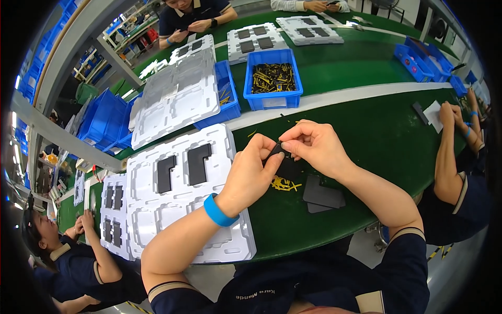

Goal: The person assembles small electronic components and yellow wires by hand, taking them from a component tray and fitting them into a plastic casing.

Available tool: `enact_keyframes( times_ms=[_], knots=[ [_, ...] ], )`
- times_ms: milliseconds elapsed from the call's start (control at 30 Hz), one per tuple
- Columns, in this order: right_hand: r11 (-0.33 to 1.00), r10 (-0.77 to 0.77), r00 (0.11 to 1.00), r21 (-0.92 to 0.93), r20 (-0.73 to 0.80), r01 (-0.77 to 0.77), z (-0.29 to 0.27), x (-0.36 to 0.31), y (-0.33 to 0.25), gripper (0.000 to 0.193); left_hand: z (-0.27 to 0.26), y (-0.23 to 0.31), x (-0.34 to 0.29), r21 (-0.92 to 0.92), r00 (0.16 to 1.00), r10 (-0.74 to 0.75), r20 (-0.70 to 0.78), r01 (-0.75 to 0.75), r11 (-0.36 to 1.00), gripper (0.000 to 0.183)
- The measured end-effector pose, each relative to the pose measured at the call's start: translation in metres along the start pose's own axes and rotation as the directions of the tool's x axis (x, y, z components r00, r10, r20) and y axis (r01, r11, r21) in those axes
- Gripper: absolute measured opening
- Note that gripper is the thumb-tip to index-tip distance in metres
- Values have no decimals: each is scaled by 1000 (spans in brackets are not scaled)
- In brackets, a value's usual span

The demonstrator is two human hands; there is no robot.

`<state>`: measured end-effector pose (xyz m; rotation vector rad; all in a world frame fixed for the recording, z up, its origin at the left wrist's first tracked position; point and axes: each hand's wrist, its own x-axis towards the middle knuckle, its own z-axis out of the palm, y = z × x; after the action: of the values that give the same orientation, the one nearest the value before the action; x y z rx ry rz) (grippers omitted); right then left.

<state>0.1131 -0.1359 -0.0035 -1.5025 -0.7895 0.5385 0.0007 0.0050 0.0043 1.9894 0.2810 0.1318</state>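
Note:
Both hands meet over the green table. My left hand, a blue band on its wrist, pinches a small black part. At the upper end of that part, the thumb and fingers of my right hand are pinched together; fingertips hide much of it. Below them lies a dark flat piece, partly covered. Close by is a small heap of yellow strips. Dark grey flat plates overlap right of the strips. A white moulded tray on the left holds two black L-shaped flat parts.
A blue bin of black and yellow scraps stands ahead, beside another blue bin. Stacked white trays rise at the far left. Co-workers sit across the table and on both sides; one's hand is at the right.

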Motion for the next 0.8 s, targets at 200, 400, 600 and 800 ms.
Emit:
enact_keyframes(
  times_ms=[200,400,600,800],
  knots=[
    [996,68,996,58,60,-72,-4,4,3,13,-1,0,0,-32,999,48,-2,-48,998,14],
    [983,137,977,96,161,-154,-7,6,11,12,-4,-3,2,-14,999,7,31,-6,1000,14],
    [980,112,979,141,170,-136,-6,6,14,12,0,-4,0,-61,998,51,-25,-52,997,14],
    [977,96,977,171,193,-129,-7,4,8,12,-4,-4,0,-34,998,51,25,-51,998,13]
  ],
)
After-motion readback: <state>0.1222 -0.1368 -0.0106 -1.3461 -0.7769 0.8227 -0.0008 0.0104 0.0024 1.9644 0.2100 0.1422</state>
